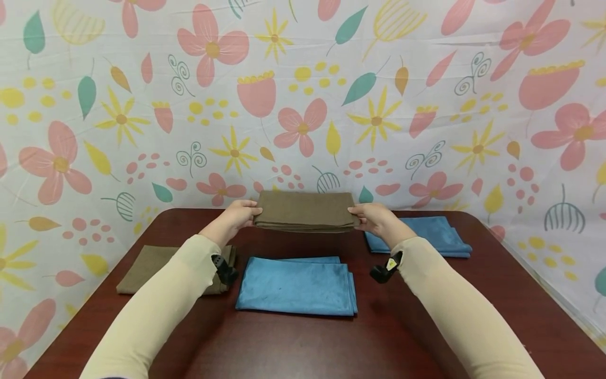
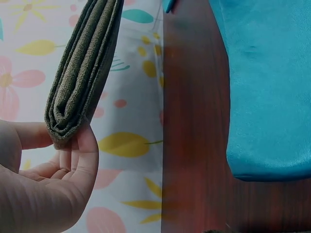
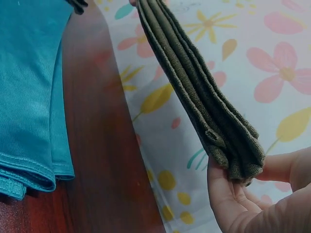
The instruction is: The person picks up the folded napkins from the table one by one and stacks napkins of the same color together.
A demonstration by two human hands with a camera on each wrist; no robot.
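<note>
A folded brown cloth is held up above the far part of the table, stretched between both hands. At its left end my left hand pinches it between thumb and fingers; the wrist view shows its layered edge in that left hand. My right hand grips the opposite end, and in the right wrist view several stacked folds show between thumb and fingers of the right hand. Below and nearer lies a folded blue cloth flat on the table, apart from both hands.
Another folded brown cloth lies at the left, partly hidden by the left sleeve. A second folded blue cloth sits at the back right, partly behind the right hand. The dark red table meets a flower-printed curtain at its back.
</note>
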